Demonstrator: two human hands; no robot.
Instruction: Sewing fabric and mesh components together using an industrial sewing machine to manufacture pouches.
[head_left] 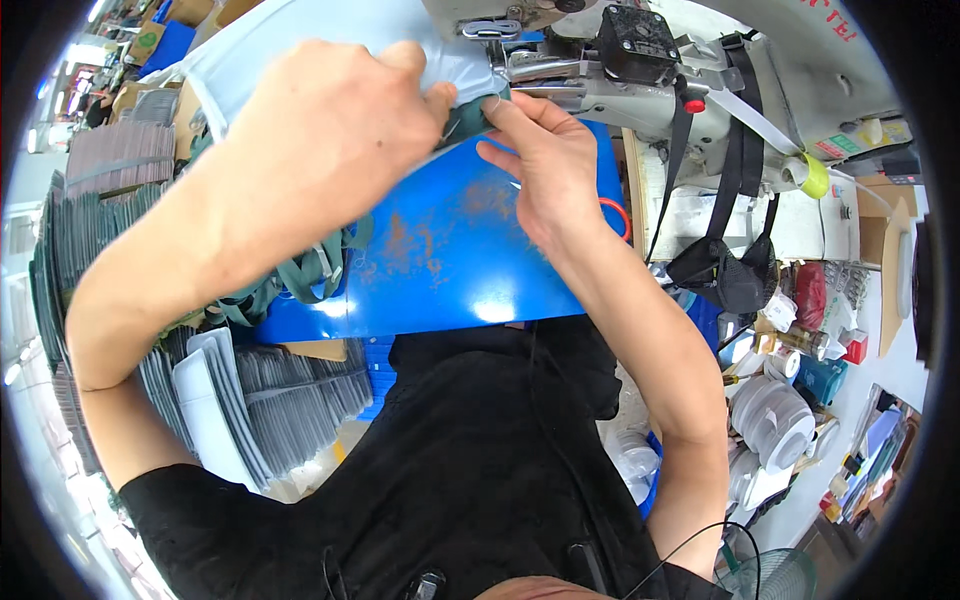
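A light blue fabric piece (340,22) lies under the head of a sewing machine (590,95), with a dark green strip (470,118) at its near edge. My left hand (350,120) is closed over that edge, left of the needle area, its fingers curled down and partly hidden. My right hand (550,150) pinches the green strip just in front of the machine, with thumb and forefinger close together. Both hands are over the blue work surface (440,260). Where the fabric meets the needle is hard to make out.
Loose green straps (315,270) hang at the surface's left. Stacks of grey and green flat pieces (300,400) stand at the left. A red ring-shaped handle (620,218) lies beside my right wrist. A black pouch (735,270) hangs from the machine's right side.
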